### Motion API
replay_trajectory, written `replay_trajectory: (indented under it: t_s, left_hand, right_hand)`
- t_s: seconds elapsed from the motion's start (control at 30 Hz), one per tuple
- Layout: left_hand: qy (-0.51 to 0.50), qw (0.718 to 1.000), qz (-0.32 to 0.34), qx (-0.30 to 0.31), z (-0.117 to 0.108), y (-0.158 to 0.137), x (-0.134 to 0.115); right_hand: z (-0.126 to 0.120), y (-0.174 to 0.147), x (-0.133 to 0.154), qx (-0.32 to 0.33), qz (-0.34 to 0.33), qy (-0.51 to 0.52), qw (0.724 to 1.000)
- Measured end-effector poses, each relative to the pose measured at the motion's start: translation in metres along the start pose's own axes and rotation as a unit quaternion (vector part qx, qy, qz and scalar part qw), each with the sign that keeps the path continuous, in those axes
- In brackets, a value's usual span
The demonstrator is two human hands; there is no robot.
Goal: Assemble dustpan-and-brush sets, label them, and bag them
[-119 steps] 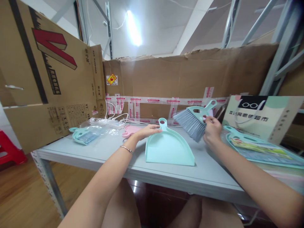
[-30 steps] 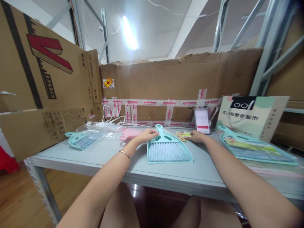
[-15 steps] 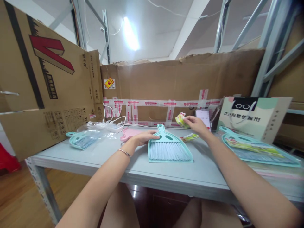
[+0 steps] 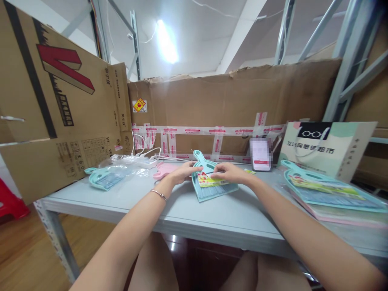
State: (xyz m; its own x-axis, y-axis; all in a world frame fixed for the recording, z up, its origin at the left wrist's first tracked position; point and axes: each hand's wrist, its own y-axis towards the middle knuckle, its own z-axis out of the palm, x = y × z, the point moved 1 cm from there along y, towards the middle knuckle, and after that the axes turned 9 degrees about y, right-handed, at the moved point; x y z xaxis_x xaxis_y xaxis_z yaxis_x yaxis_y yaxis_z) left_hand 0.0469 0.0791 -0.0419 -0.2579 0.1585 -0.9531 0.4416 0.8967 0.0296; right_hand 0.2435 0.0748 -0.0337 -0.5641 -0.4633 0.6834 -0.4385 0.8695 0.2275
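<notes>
In front of me a mint-green dustpan (image 4: 202,195) with a matching brush nested in it is tilted on the table. My left hand (image 4: 184,171) grips its left side near the handle, thumb on top. A yellow-green printed card (image 4: 209,180) lies across the brush, and my right hand (image 4: 228,173) pinches it near its upper edge. Part of another printed card (image 4: 250,172) shows behind my right wrist. Just beyond my left hand is a pink dustpan (image 4: 163,169), partly covered by that hand.
To the right, a dustpan set with a card (image 4: 330,188) tops a bagged stack, before a paper bag (image 4: 321,149). A phone (image 4: 261,155) leans upright at the back. At left lie another dustpan set (image 4: 106,180) and clear plastic (image 4: 133,163). Cardboard (image 4: 194,105) walls the back.
My right hand has brought the card from near the phone, left and down onto the brush. The dustpan has turned and tilted in my left hand.
</notes>
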Motion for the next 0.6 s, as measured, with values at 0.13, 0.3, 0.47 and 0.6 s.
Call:
replay_trajectory:
  t_s: [0.13, 0.3, 0.47, 0.6]
  left_hand:
    - [0.018, 1.000, 0.012, -0.002, 0.0006, -0.0016, -0.0019]
    - [0.019, 1.000, 0.012, -0.011, 0.0014, -0.0033, -0.0038]
    - [0.023, 0.999, 0.030, -0.001, 0.0023, -0.0037, -0.0042]
    - [0.030, 0.999, 0.039, -0.004, 0.0031, -0.0030, -0.0033]
  right_hand:
    - [0.0029, 0.0006, -0.0019, -0.011, 0.000, -0.015, 1.000]
    - [0.0038, 0.0006, -0.0026, -0.016, -0.006, -0.017, 1.000]
    - [0.0046, 0.0016, -0.0026, -0.056, -0.008, -0.031, 0.998]
    - [0.0063, 0.0040, -0.0069, -0.069, 0.007, -0.041, 0.997]
